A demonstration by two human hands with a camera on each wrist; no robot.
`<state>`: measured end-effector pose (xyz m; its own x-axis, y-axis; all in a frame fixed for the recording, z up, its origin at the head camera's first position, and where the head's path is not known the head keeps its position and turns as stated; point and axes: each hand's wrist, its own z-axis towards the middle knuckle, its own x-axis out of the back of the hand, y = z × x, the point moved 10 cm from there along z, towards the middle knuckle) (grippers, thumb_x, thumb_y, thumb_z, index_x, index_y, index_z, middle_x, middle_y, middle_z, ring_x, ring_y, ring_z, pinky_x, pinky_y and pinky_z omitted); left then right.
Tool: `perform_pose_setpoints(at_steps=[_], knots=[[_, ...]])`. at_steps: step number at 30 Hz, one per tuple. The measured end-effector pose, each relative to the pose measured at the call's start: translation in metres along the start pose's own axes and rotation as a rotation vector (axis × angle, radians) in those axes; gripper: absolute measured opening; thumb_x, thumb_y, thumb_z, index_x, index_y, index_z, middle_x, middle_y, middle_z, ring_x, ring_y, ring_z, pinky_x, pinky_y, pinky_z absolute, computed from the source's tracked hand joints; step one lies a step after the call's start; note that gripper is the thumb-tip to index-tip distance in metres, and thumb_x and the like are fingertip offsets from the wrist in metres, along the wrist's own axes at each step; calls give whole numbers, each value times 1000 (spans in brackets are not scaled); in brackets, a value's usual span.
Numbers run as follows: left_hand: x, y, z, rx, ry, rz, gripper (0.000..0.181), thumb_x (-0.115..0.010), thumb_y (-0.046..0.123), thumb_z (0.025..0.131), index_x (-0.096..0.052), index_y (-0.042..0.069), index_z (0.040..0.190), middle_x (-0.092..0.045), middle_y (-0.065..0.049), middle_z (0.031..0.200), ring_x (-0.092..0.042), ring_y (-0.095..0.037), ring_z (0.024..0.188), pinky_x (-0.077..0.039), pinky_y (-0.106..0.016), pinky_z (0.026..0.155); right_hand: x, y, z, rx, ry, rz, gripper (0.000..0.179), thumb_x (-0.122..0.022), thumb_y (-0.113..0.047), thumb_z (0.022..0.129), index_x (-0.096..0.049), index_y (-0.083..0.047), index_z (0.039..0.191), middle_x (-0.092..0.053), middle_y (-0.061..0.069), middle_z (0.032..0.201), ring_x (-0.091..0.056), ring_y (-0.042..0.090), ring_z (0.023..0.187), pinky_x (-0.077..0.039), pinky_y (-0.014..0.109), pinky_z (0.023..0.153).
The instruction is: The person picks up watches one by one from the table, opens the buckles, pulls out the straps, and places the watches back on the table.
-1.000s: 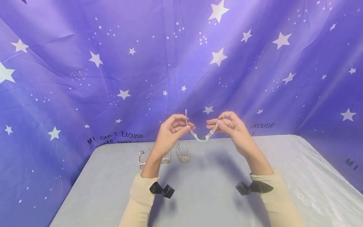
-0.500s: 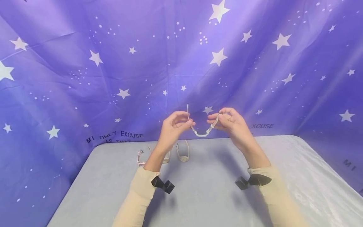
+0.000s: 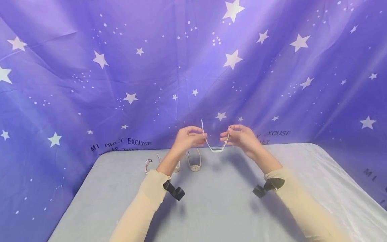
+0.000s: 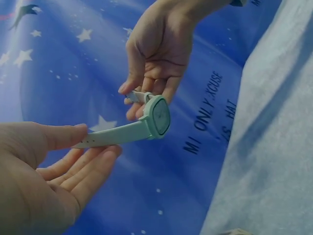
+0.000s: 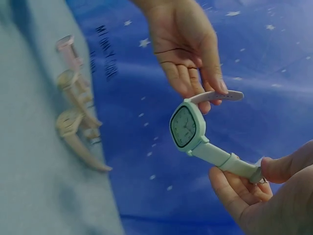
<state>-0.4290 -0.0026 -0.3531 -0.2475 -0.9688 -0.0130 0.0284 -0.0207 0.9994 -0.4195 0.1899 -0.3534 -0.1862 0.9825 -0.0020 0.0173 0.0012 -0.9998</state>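
Observation:
A pale mint-green wristwatch [image 5: 185, 128] with a square case hangs unbuckled between the two hands, above the table's far edge. My left hand [image 3: 188, 137] pinches the strap end with the punched holes between thumb and fingers, its tip sticking up past them. The buckle end is pinched by my right hand [image 3: 242, 137]. In the head view the strap sags in a U with the case [image 3: 217, 150] at the bottom. The right wrist view shows the dial, with dark markings inside a dark border.
On the table [image 3: 211, 208], left of the middle near the back, a beige round watch [image 3: 195, 167] stands beside another pale watch [image 3: 176, 169], partly behind the left arm. Farther left is a pinkish watch [image 3: 147, 166]. A purple star-printed cloth [image 3: 169, 67] hangs behind the table.
Both hands rose slightly with the watch, then came down again. They are now a little closer together, so the strap bends more steeply. The watches on the table have stayed put.

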Motion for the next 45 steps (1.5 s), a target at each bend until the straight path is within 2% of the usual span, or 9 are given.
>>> perform_pose_setpoints(at_steps=[3, 6, 9, 13, 18, 25, 32, 39, 45], knots=[[-2, -13, 5, 85, -21, 18, 33, -74, 5, 91, -63, -7, 119, -73, -28, 110, -77, -33, 91, -63, -42, 87, 1, 13, 3, -49, 5, -29, 16, -47, -9, 107, -48, 2, 118, -74, 9, 102, -75, 13, 89, -61, 35, 94], [-6, -28, 8, 173, -62, 27, 31, -72, 4, 92, -62, -8, 119, -71, -31, 116, -77, -32, 93, -63, -40, 88, 3, 26, 5, -99, 9, -37, 16, -47, -8, 107, -50, 3, 118, -74, 12, 103, -75, 13, 88, -61, 35, 93], [-9, -41, 10, 247, -100, 13, 29, -70, 2, 93, -61, -9, 119, -69, -32, 119, -78, -27, 85, -59, -44, 95, 5, 37, 5, -141, 7, -42, 18, -46, -6, 107, -50, 4, 121, -75, 14, 106, -74, 13, 87, -62, 33, 91], [-12, -53, 12, 309, -125, -15, 29, -68, 0, 94, -60, -9, 120, -69, -31, 118, -75, -19, 75, -55, -47, 100, 8, 49, 6, -182, 11, -47, 24, -43, -5, 107, -47, 7, 127, -75, 14, 106, -74, 15, 90, -62, 32, 89], [-8, -63, 16, 341, -118, -5, 31, -68, 0, 94, -61, -10, 123, -70, -30, 117, -73, -17, 73, -55, -46, 100, 7, 57, 9, -204, 5, -44, 39, -43, -5, 107, -37, 13, 140, -71, 24, 116, -74, 16, 90, -62, 32, 89], [-6, -81, 21, 371, -109, -3, 28, -69, 0, 93, -64, -10, 120, -73, -28, 111, -74, -17, 73, -55, -46, 100, 6, 67, 11, -234, 17, -49, 40, -43, -4, 107, -37, 14, 141, -72, 20, 109, -74, 16, 87, -63, 34, 88], [-7, -88, 23, 387, -102, 20, 29, -68, 0, 94, -64, -10, 120, -73, -26, 110, -73, -17, 72, -63, -35, 87, 6, 73, 14, -243, 27, -38, 44, -44, -1, 106, -33, 18, 144, -70, 27, 112, -73, 15, 84, -63, 36, 87], [-5, -95, 22, 429, -70, 45, 30, -66, -1, 95, -63, -11, 122, -70, -29, 117, -72, -15, 69, -64, -30, 80, 5, 84, 20, -279, 48, -22, 47, -47, -1, 105, -33, 16, 146, -71, 22, 106, -72, 15, 79, -64, 31, 82], [-7, -104, 24, 452, -61, 46, 30, -66, -3, 95, -63, -14, 122, -74, -20, 92, -71, -15, 65, -64, -29, 78, 7, 93, 21, -310, 72, -26, 46, -49, -2, 104, -36, 15, 145, -71, 13, 96, -72, 15, 78, -64, 32, 81]])
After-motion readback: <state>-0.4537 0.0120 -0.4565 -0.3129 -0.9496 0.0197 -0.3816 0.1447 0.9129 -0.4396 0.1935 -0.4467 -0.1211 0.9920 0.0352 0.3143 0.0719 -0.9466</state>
